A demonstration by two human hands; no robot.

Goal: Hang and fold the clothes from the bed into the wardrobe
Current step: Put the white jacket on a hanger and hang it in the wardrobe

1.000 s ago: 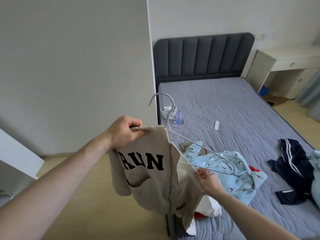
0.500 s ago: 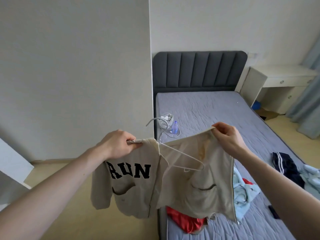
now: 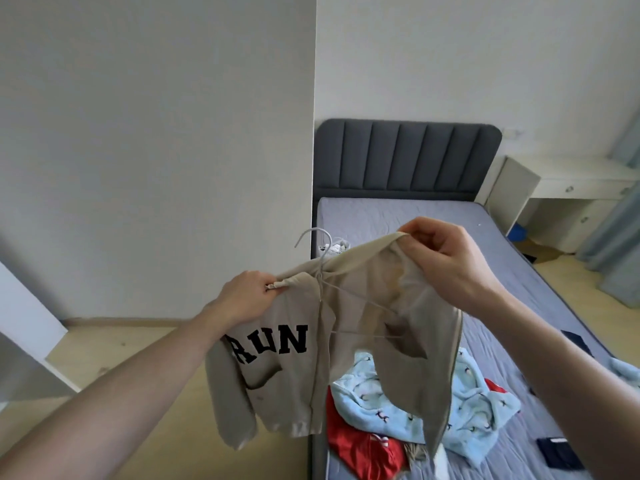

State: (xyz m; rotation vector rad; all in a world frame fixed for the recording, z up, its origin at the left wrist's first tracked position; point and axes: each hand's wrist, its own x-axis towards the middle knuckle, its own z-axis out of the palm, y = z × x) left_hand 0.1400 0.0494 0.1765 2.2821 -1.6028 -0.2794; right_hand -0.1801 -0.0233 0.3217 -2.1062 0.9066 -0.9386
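Soft daylight, seemingly from the right; edges bowed, slight overall blur.

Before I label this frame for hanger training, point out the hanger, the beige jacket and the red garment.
hanger [image 3: 313, 233]: head view, on its hook's curve.
beige jacket [image 3: 273, 341]: head view, on the RUN lettering.
red garment [image 3: 360, 448]: head view, on its crumpled middle.

The left hand and right hand hold the beige zip-up "RUN" jacket on a thin white wire hanger before the grey quilted bed — the light-blue patterned fleece garment and red cloth garment lie on it behind, white desk far right.
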